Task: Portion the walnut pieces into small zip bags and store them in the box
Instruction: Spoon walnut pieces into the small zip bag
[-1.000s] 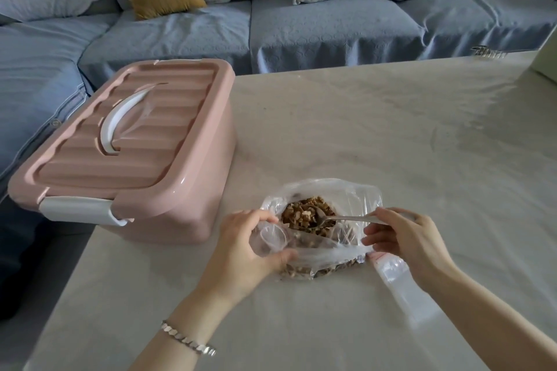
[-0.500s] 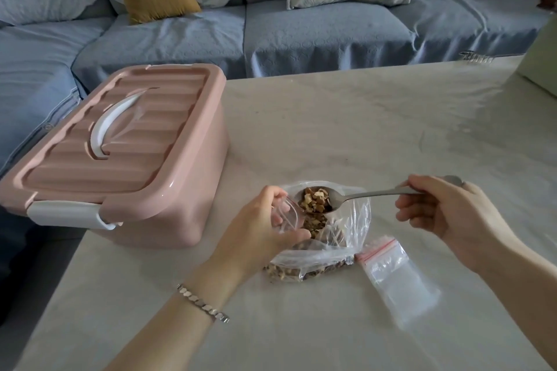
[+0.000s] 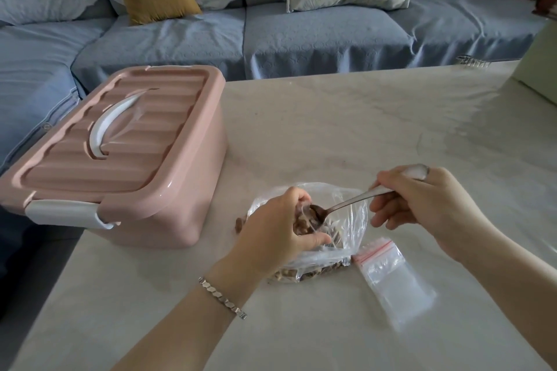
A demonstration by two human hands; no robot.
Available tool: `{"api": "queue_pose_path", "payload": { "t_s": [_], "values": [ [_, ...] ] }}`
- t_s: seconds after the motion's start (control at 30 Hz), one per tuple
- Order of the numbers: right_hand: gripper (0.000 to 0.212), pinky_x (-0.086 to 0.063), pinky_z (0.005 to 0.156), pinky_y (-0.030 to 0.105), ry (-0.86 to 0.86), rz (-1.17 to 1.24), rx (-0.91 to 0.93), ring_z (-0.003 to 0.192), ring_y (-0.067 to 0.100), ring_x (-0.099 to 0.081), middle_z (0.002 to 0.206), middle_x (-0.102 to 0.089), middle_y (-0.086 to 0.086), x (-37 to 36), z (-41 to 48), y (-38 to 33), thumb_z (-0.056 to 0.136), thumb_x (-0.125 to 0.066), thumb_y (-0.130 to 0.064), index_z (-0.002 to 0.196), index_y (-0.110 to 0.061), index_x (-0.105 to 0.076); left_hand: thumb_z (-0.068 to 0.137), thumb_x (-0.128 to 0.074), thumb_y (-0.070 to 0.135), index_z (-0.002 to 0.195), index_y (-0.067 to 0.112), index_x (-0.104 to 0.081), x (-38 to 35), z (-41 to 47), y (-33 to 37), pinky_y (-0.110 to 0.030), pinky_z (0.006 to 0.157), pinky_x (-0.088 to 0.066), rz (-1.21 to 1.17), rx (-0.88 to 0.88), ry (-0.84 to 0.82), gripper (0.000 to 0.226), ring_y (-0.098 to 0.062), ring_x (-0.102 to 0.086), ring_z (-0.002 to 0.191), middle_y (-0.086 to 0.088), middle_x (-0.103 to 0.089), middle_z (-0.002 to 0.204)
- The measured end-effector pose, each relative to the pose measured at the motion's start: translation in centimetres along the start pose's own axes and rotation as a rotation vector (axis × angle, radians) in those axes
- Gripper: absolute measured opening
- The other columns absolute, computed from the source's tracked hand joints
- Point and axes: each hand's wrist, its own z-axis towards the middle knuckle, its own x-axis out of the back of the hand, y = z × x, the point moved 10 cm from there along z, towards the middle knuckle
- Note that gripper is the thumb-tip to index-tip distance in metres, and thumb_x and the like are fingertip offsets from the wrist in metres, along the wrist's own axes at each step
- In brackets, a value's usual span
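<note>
Brown walnut pieces (image 3: 289, 274) lie in a crumpled, open clear bag (image 3: 355, 226), a held small zip bag (image 3: 303, 221) above it has a metal spoon (image 3: 340, 207) at its mouth, an empty red-striped zip bag (image 3: 394, 280) lies flat just right, and the pink box (image 3: 126, 159) stands lid-shut to the left.

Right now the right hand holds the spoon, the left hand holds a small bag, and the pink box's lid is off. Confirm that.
Wrong on the lid: the head view shows the lid on the pink box. The right hand does hold the spoon, and the left hand a small bag.
</note>
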Motion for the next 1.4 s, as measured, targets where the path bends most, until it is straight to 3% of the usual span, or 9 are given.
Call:
{"api": "queue_pose_path", "payload": {
  "t_s": [0.23, 0.4, 0.5, 0.6, 0.83, 0.97, 1.1, 1.2, 1.4],
  "values": [
    [0.03, -0.051, 0.048, 0.023, -0.066, -0.398, 0.392, 0.045, 0.015, -0.064, 0.056, -0.066, 0.005, -4.0, -2.4, -5.6, 0.091, -0.05, -0.018, 0.064, -0.009, -0.061, 0.077, -0.071, 0.041, 0.137, 0.022, -0.032, -0.5, -0.5, -1.0, -0.004, 0.088, -0.021, -0.109, 0.038, 0.086, 0.074, -0.007, -0.039, 0.125, 0.009, -0.043, 0.135],
    [0.025, -0.05, 0.053, 0.033, -0.1, -0.52, 0.522, 0.048, 0.015, -0.061, 0.058, -0.066, -0.001, -5.1, -3.8, -6.4, 0.088, -0.05, -0.026, 0.067, -0.021, -0.061, 0.075, -0.074, 0.035, 0.109, 0.023, -0.05, 1.5, -1.1, -2.2, -0.033, 0.087, -0.047, -0.169, 0.033, 0.283, 0.043, -0.014, -0.059, 0.094, 0.007, -0.062, 0.1],
    [0.024, -0.051, 0.048, 0.023, 0.007, -0.325, 0.559, 0.046, 0.011, -0.062, 0.063, -0.067, 0.001, -2.7, -4.0, -7.1, 0.09, -0.054, -0.014, 0.069, -0.021, -0.064, 0.074, -0.074, 0.03, 0.093, 0.024, -0.048, 3.0, -1.9, -2.7, -0.041, 0.075, -0.049, -0.116, -0.001, 0.392, 0.032, -0.016, -0.059, 0.076, 0.006, -0.061, 0.083],
    [0.025, -0.05, 0.046, 0.021, 0.105, -0.181, 0.489, 0.046, 0.019, -0.063, 0.062, -0.067, 0.004, 0.3, -2.4, -5.6, 0.091, -0.052, -0.008, 0.071, -0.016, -0.065, 0.075, -0.073, 0.027, 0.092, 0.021, -0.047, 3.7, -2.8, -3.9, -0.038, 0.073, -0.049, -0.105, 0.053, 0.418, 0.031, -0.016, -0.057, 0.077, 0.006, -0.059, 0.085],
    [0.022, -0.054, 0.055, 0.026, 0.056, -0.366, 0.297, 0.051, 0.015, -0.065, 0.06, -0.066, 0.005, -1.4, 0.7, 2.4, 0.09, -0.053, -0.009, 0.073, -0.017, -0.065, 0.082, -0.06, 0.045, 0.103, 0.021, -0.045, 1.1, -3.8, -8.1, -0.02, 0.075, -0.034, -0.028, 0.231, 0.163, 0.035, -0.011, -0.044, 0.1, 0.008, -0.042, 0.102],
    [0.02, -0.054, 0.058, 0.027, 0.065, -0.395, 0.24, 0.051, 0.01, -0.065, 0.063, -0.066, 0.003, -1.9, 1.0, 5.1, 0.091, -0.054, -0.012, 0.075, -0.02, -0.064, 0.084, -0.062, 0.04, 0.101, 0.024, -0.041, -1.0, -3.8, -7.8, -0.006, 0.064, -0.037, -0.061, 0.202, 0.059, 0.032, 0.004, -0.047, 0.078, 0.011, -0.037, 0.099],
    [0.023, -0.056, 0.056, 0.026, 0.117, -0.141, 0.09, 0.054, 0.019, -0.066, 0.059, -0.065, 0.005, -2.1, 0.7, 8.2, 0.092, -0.051, -0.008, 0.075, -0.014, -0.066, 0.08, -0.067, 0.04, 0.095, 0.028, -0.045, -3.4, -3.3, -7.3, -0.008, 0.073, -0.042, -0.181, 0.124, -0.051, 0.03, 0.011, -0.05, 0.082, 0.012, -0.041, 0.118],
    [0.022, -0.057, 0.056, 0.031, 0.097, 0.003, -0.03, 0.053, 0.022, -0.067, 0.06, -0.065, 0.011, -3.4, 0.8, 10.4, 0.093, -0.05, -0.006, 0.078, -0.008, -0.066, 0.079, -0.07, 0.034, 0.095, 0.03, -0.045, -4.0, -3.5, -7.4, -0.019, 0.082, -0.048, -0.253, 0.109, -0.06, 0.03, 0.025, -0.042, 0.096, 0.021, -0.023, 0.135],
    [0.017, -0.053, 0.044, 0.022, 0.081, 0.302, -0.194, 0.044, 0.019, -0.063, 0.062, -0.061, 0.017, -5.1, 0.7, 11.6, 0.093, -0.048, -0.002, 0.084, 0.004, -0.062, 0.077, -0.072, 0.035, 0.091, 0.036, -0.044, -4.2, -3.8, -7.7, -0.006, 0.09, -0.035, -0.314, 0.065, -0.056, 0.031, 0.026, -0.018, 0.121, 0.019, -0.017, 0.145]
  ]
}}
